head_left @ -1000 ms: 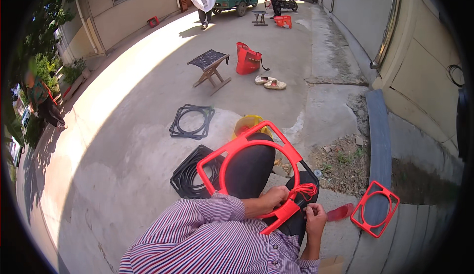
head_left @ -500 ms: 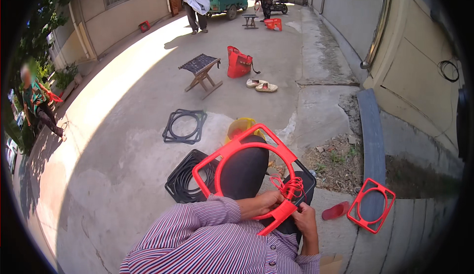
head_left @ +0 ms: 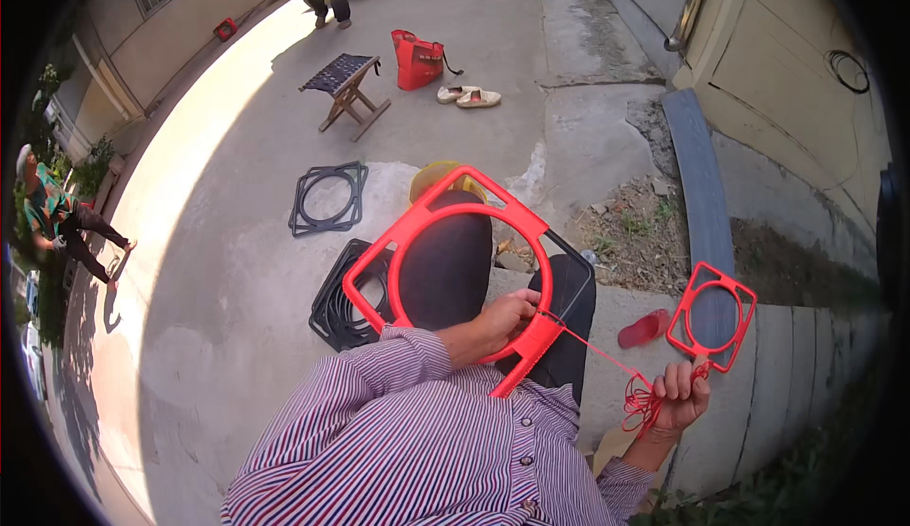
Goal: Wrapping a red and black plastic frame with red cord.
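Observation:
A red plastic square frame with a round opening rests tilted across my lap, with a black section along its right side. My left hand is closed on the frame's ring at its lower right. Out to the right, my right hand is closed on a bundle of thin red cord. From that bundle a single strand runs straight back to the frame beside my left fingers. Where the strand meets the frame, the detail is too small to make out.
Black frames and a darker stack lie to the left. Another red frame and a red slipper are at right. Ahead stand a folding stool, a red bag and pale shoes. People are farther off.
My right hand has moved away to the right, carrying the cord bundle off the frame and drawing a strand taut. My left hand stays on the frame. The view has tipped downward.

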A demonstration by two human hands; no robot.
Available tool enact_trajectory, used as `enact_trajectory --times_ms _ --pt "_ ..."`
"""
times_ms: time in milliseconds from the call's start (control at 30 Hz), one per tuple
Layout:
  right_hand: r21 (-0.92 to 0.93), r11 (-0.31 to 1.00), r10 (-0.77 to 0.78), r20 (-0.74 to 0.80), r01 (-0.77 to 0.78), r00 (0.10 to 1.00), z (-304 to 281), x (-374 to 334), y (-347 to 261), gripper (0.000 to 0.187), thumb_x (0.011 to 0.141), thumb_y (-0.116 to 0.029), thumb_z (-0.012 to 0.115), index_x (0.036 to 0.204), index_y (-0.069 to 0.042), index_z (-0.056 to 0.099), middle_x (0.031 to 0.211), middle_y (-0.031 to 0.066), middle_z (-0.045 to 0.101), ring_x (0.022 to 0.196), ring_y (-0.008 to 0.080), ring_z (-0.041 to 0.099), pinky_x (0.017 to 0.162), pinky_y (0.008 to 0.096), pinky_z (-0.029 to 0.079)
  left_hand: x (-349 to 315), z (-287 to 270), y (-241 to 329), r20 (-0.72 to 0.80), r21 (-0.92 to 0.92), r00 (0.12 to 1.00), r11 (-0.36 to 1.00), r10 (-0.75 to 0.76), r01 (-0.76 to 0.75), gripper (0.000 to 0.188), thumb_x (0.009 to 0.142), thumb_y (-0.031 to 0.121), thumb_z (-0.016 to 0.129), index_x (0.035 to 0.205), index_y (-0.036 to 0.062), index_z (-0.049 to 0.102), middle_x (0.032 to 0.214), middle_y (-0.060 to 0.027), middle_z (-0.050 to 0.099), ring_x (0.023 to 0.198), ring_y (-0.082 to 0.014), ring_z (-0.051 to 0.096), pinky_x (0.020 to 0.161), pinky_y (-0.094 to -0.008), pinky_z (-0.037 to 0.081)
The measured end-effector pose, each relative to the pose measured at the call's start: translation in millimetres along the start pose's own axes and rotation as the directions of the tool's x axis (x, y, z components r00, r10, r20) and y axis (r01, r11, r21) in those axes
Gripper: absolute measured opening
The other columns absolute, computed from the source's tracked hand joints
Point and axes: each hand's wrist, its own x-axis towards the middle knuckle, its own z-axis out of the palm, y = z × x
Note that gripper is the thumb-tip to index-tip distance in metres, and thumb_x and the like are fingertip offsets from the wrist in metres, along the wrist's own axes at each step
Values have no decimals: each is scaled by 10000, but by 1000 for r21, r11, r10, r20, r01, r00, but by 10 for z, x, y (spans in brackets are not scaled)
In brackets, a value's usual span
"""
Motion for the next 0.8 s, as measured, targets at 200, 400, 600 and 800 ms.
enact_trajectory --times_ms 200,400,600,800 --pt "-317 937 45 -308 -147 950 -90 411 442 263 944 -103 502 1175 16 469 720 23 454 533 55 368 432 178 312 81 19 92 100 -55 995 998 6 -1 214 814 -11 443 1014 9 515 871 -88 601 756 -165 605 706 -292 529" --pt "-753 463 273 -381 -467 884 -33 534 1366 173 913 -129 567 1051 -39 513 653 -27 502 488 27 406 401 185 298 125 27 129 57 80 997 995 51 -56 127 820 -35 550 939 1 525 825 -101 628 681 -160 636 652 -278 553" --pt "-582 598 373 -407 -551 834 11 508 1224 122 893 -137 591 965 -85 506 590 -39 492 389 18 346 348 181 232 11 13 -39 4 46 1000 999 1 -2 72 881 72 595 858 35 538 783 -43 599 664 -128 585 635 -241 493" --pt "-528 645 403 -379 -552 833 -13 343 1228 73 886 -94 572 933 -85 517 564 -47 439 407 36 357 358 197 258 95 -51 -247 23 57 999 997 43 -45 109 906 162 581 849 83 532 730 -4 565 560 -78 504 506 -202 408"
